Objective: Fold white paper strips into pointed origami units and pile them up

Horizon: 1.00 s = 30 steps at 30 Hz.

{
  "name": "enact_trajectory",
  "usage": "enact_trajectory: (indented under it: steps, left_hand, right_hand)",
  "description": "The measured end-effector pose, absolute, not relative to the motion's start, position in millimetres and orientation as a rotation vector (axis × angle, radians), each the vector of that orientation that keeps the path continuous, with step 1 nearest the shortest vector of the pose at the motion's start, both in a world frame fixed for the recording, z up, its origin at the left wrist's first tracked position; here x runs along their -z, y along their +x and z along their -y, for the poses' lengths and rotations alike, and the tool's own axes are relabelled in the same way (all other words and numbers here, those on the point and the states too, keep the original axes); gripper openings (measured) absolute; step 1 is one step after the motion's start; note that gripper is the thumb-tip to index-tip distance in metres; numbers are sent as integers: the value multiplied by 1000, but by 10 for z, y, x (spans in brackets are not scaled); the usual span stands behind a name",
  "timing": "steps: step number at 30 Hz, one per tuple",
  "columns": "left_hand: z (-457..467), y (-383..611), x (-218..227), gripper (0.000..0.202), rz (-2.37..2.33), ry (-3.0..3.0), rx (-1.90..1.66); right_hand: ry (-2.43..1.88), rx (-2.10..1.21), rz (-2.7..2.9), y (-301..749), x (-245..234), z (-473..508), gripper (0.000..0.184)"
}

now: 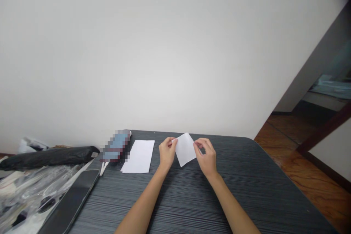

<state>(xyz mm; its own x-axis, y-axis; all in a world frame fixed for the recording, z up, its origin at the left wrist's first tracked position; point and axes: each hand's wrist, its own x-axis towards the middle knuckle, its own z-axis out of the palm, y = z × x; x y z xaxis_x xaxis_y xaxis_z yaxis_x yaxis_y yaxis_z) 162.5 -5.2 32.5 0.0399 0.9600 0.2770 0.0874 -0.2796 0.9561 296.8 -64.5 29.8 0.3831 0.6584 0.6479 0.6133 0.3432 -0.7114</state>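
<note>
A small sheet of white paper (pixel 185 150) is held up between my two hands, tilted above the dark table (pixel 186 204). My left hand (pixel 167 150) pinches its left edge between thumb and fingers. On the opposite side, my right hand (pixel 206 155) grips the right edge with thumb and forefinger, the other fingers curled. To the left of my left hand lies a small stack of white paper sheets (pixel 138 156), flat on the tabletop.
At the table's left edge rests a dark phone-like slab (pixel 74 201). Behind it sits a blurred-out blue and red object (pixel 116 146) with a white cable (pixel 103 168). Plastic-wrapped items (pixel 35 190) and a long black bundle (pixel 49 157) lie further left. A white wall (pixel 164 51) stands behind.
</note>
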Motion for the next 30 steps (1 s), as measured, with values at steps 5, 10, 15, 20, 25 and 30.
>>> enact_trajectory:
  steps: [5, 10, 15, 20, 25, 30]
  left_hand:
    - [64, 1675, -313, 29, -942, 1321, -1273]
    - [128, 1696, -355, 30, -827, 1304, -1239]
    - [174, 1732, -332, 26, -757, 1419, -1211]
    - [129, 1699, -324, 25, -801, 1464, -1205]
    - [109, 1627, -375, 29, -729, 1489, -1046]
    - [125, 1626, -380, 32, -707, 1460, -1001]
  right_hand:
    - [-1266, 30, 1519, 2815, -265, 703, 16]
    - [-1305, 74, 1492, 2788, -188, 677, 16]
    - [-1318, 99, 1460, 2747, -195, 681, 14]
    - [-1298, 32, 1481, 2764, -269, 706, 21]
    - [-1261, -240, 1368, 2987, -326, 652, 25]
    - [-1213, -648, 1302, 3155, -305, 610, 21]
